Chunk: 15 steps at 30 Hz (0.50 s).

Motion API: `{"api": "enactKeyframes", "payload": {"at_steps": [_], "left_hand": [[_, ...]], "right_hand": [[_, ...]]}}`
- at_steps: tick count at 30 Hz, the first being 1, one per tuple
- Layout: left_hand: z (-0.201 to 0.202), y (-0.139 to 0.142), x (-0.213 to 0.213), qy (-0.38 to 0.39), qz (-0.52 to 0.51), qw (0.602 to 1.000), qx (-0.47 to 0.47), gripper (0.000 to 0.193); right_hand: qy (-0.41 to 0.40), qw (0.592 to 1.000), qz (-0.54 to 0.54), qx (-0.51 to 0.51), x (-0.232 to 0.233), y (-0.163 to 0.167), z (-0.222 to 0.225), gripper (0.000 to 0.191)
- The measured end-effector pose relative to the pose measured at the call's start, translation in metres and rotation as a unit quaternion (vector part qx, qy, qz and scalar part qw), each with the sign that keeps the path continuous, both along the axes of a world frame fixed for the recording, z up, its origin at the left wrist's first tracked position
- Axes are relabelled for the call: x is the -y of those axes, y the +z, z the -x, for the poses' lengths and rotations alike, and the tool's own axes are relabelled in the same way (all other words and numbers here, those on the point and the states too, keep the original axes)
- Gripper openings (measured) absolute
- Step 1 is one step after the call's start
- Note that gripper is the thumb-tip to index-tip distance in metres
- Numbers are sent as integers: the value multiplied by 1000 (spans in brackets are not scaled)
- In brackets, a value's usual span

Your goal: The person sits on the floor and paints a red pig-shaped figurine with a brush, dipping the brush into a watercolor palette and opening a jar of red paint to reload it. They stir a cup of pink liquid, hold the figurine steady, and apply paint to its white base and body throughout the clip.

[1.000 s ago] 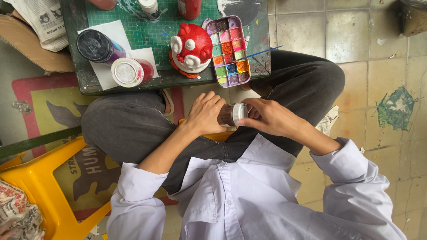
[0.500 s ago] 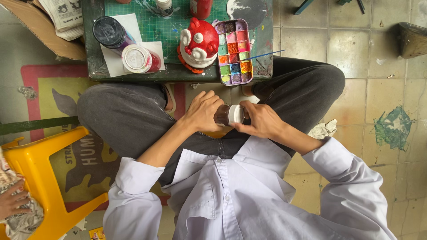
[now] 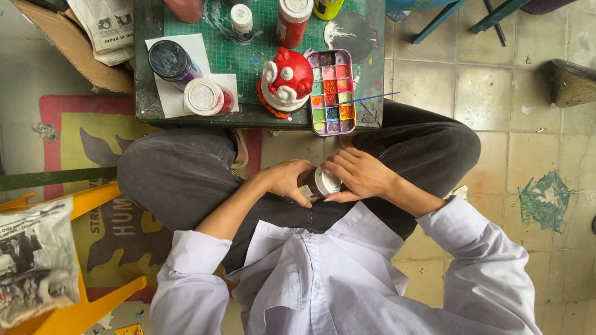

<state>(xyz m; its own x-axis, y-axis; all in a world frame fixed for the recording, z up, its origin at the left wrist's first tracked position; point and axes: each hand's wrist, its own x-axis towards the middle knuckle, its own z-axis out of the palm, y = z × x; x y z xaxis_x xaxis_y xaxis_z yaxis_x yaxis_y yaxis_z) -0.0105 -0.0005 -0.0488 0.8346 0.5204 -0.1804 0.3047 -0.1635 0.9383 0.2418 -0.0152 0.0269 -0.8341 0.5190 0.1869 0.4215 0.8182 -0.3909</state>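
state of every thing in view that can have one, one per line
small bottle: white cap on, held sideways over the lap
left hand: wrapped round the bottle's body
right hand: fingers at the cap end
paint palette: open, wells filled
red figurine: on the table
two jars: lids on
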Motion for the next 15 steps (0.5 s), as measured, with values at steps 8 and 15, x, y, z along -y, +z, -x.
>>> {"api": "enactKeyframes", "payload": {"at_steps": [8,15], "left_hand": [[-12,3,24,225,-258,932,-118,59],[1,13,6,-20,134,990,35,73]], "right_hand": [[-320,845,416,106,11,-29,27,62],[29,998,-4,-63,-4,2,6,73]]}}
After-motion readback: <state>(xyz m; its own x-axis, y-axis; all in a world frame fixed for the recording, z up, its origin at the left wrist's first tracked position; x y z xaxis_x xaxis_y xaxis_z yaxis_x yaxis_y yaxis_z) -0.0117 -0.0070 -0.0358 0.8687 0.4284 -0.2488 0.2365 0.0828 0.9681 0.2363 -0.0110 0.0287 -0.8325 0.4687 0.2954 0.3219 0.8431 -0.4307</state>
